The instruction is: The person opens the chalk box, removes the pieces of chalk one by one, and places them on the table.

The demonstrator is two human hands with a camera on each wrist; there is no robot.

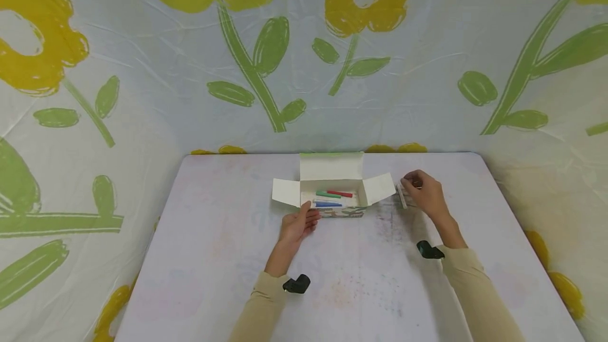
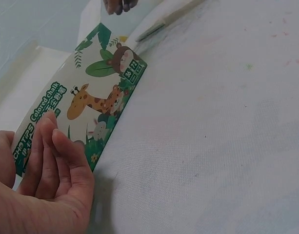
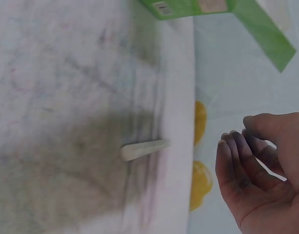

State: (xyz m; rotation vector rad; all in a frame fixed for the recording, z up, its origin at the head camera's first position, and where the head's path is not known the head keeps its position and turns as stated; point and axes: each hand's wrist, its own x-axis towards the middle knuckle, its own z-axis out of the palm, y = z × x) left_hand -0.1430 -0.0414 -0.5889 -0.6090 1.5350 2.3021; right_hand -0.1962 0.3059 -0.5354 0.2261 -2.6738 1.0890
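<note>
An open cardboard chalk box point(image 1: 349, 214), printed with animals and the words "Colored chalk", stands mid-table with its flaps spread. Inside lie a green chalk point(image 1: 328, 194), a red chalk point(image 1: 340, 193), a blue chalk point(image 1: 328, 205) and a white one. My left hand point(image 1: 294, 226) pinches the box's near wall, thumb over the rim and fingers against the printed face point(image 2: 93, 97). To the right, a white chalk stick point(image 3: 145, 149) is on the table. My right hand point(image 3: 266, 170) is just beside it, fingers loosely bent, with a gap to the thumb and nothing held.
The white table point(image 1: 214, 278) bears faint coloured smudges and specks, darkest right of the box. Behind its far edge hangs a flower-printed cloth point(image 1: 408, 94), which also covers both sides. The box's right flap point(image 1: 379, 189) reaches out toward the right hand.
</note>
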